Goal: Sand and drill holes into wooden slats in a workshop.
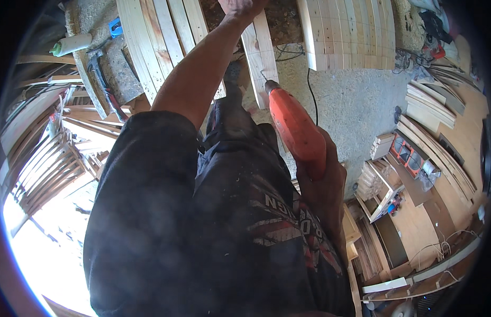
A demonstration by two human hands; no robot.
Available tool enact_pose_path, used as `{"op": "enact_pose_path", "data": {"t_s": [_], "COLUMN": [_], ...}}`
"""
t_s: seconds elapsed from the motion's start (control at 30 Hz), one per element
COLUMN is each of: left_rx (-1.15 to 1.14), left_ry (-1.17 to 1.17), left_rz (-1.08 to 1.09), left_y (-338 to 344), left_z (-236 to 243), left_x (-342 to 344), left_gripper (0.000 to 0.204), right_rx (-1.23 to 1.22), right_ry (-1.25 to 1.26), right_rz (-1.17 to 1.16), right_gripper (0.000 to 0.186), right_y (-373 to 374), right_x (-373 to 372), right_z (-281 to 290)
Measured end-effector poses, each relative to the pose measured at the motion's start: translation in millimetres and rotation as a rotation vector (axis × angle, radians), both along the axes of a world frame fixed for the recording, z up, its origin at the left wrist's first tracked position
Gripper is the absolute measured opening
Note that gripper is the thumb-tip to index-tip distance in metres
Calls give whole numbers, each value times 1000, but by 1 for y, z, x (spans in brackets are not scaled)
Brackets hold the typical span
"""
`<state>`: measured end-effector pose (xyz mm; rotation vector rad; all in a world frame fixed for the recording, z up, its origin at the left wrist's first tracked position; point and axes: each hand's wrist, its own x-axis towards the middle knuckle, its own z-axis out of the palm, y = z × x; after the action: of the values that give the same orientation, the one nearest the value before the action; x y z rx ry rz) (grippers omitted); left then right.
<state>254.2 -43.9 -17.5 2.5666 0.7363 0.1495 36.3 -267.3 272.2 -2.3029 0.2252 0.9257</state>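
Note:
My left hand [240,8] is at the upper edge on a narrow pale board [254,42]; its fingers are mostly cut off. My right hand [330,174] grips an orange-red power drill [293,127], whose thin bit points at that board, near its lower part. Whether the bit touches the wood is hard to tell. Several long planks [150,42] lie just left of the board, and a block of pale strips with pencil lines [348,34] is to its right.
A hammer [105,79], a pale roll [71,45] and a blue tool [115,27] are at upper left. A black cord [311,90] runs over the speckled floor [362,105]. Stacked timber [430,105], crates [406,153] and offcuts fill the right; wooden pieces [44,169] crowd the left.

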Motion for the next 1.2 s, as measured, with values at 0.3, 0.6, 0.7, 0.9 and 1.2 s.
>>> {"op": "enact_pose_path", "data": {"t_s": [0.3,0.6,0.7,0.9,1.2], "left_rx": [-97,-69,-93,-79,-59], "left_ry": [100,43,-26,-8,-28], "left_rz": [-16,-40,-1,-36,-18], "left_y": [1,1,1,1,1], "left_z": [-2,-4,-1,2,-6], "left_x": [0,-3,-4,-6,-1], "left_gripper": [110,107,109,109,106], "right_rx": [35,9,-23,-40,-32], "right_ry": [-46,-3,-41,-42,-15], "right_rz": [26,0,22,57,31], "right_gripper": [66,67,71,75,73], "right_y": [-4,5,4,6,7], "right_x": [4,13,11,14,9], "right_z": [-11,-27,-35,-64,-71]}}
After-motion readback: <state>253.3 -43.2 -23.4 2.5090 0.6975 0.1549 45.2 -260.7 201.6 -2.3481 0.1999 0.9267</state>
